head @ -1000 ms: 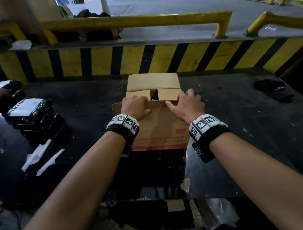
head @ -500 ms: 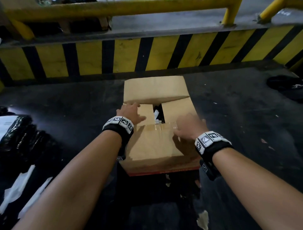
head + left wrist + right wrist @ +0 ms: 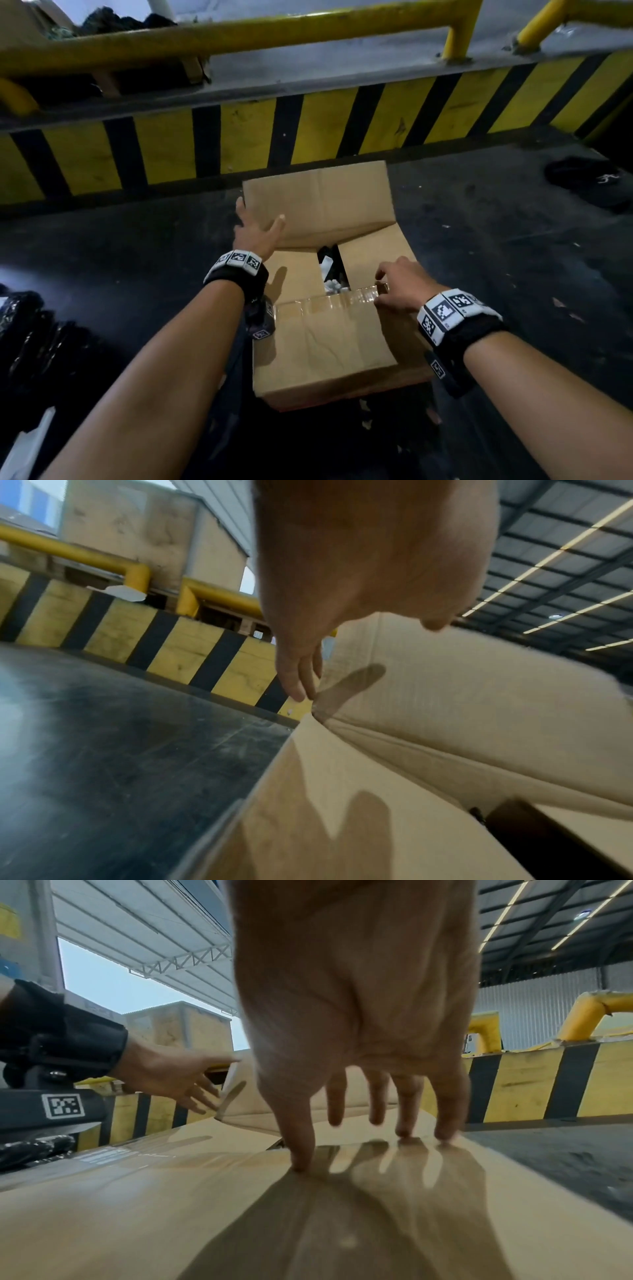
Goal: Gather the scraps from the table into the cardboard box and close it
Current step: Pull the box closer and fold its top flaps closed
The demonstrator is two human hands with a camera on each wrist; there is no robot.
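Note:
The cardboard box (image 3: 325,342) sits mid-table with its near flap (image 3: 240,1204) folded flat, a clear tape strip along that flap's edge. Both side flaps are folded in, and white scraps (image 3: 330,274) show through the gap between them. The far flap (image 3: 318,202) stands tilted up. My left hand (image 3: 255,229) reaches to that flap's left edge, fingers (image 3: 298,680) straight behind it and thumb in front. My right hand (image 3: 399,287) presses its fingertips (image 3: 377,1110) down on the near flap's taped edge.
A yellow-and-black striped barrier (image 3: 308,130) with a yellow rail runs behind the table. Black wrapped bundles (image 3: 27,325) and white strips (image 3: 30,442) lie at the left. A black cap (image 3: 585,178) rests at the far right. Small scraps (image 3: 366,414) lie just in front of the box.
The near flap came down flat. My left hand left the side flap and reached forward to the far flap's left edge. My right hand stayed on the near flap.

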